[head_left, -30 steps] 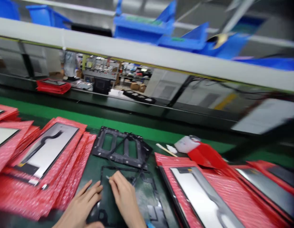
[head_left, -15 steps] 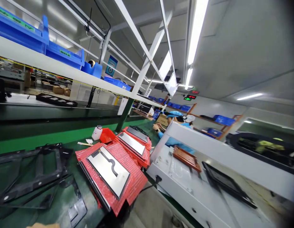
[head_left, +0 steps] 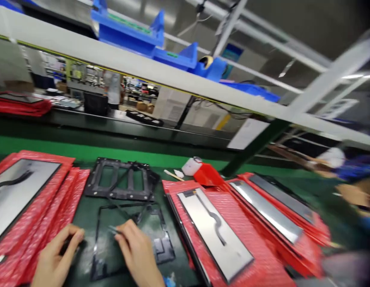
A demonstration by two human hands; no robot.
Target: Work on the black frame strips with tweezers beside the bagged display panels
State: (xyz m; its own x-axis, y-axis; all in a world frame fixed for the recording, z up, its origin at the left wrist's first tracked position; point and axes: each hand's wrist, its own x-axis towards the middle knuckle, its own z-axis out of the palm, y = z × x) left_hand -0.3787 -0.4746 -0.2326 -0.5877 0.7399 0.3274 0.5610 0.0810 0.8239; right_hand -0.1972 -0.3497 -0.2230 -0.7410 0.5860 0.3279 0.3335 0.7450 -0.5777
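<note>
A thin black frame part [head_left: 127,235] lies flat on the green bench in front of me. My right hand [head_left: 137,251] rests on it with the fingers pinched on a small thin piece I cannot make out. My left hand [head_left: 54,261] sits at the frame's left edge, its fingers curled against it beside a stack of red bubble-wrap sleeves [head_left: 29,211]. A second, thicker black frame [head_left: 120,183] lies just behind.
Red sleeves holding silvery panels [head_left: 214,231] are fanned out to the right. A white bottle [head_left: 190,165] and a red tray [head_left: 210,175] stand behind them. A conveyor runs across the back under a shelf with blue bins [head_left: 133,32]. A blurred person [head_left: 346,167] works far right.
The view swung far right and up half a second ago, then came back to the bench. Both hands are again on the thin black frame, the left one now further left.
</note>
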